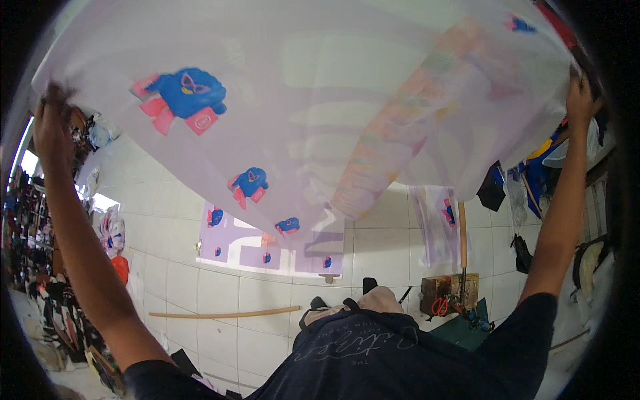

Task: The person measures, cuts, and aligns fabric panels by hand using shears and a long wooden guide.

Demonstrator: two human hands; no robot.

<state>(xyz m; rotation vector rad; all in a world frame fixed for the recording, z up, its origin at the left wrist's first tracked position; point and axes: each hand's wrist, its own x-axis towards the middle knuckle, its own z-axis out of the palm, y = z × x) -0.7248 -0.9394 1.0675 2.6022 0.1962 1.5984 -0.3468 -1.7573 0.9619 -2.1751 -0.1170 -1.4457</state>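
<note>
- Head view, upper half: a wide, translucent lavender sheet, soft-looking and printed with blue, pink-trimmed cartoon figures (280,113), spreads from ten o'clock through twelve to two, lifted off the floor between both hands.
- At about half past nine, the bare left hand (53,133) grasps the sheet's far left edge; its fingertips are blurred, so the exact pinch cannot be told.
- Just past two o'clock, the bare right hand (579,100) grasps the opposite edge, fingers closed on it. The arms seem set this wide so the material hangs open between them, though its middle sags toward the centre.
- Near six to seven o'clock, a flat lavender-and-white printed sheet (287,259) lies beneath the raised one, with a small metal clip (329,279) at its lower edge, perhaps to hold that edge.
- Toward half past three, a narrow lavender printed strip (433,233) lies beside a round, tan wooden rod (463,233).
- At four o'clock sits a worn brown block (433,288), possibly a weight or rest.
- At seven o'clock, a long, thin tan stick (223,314) lies on the white tiled floor (260,293), apart from the sheets.
</note>
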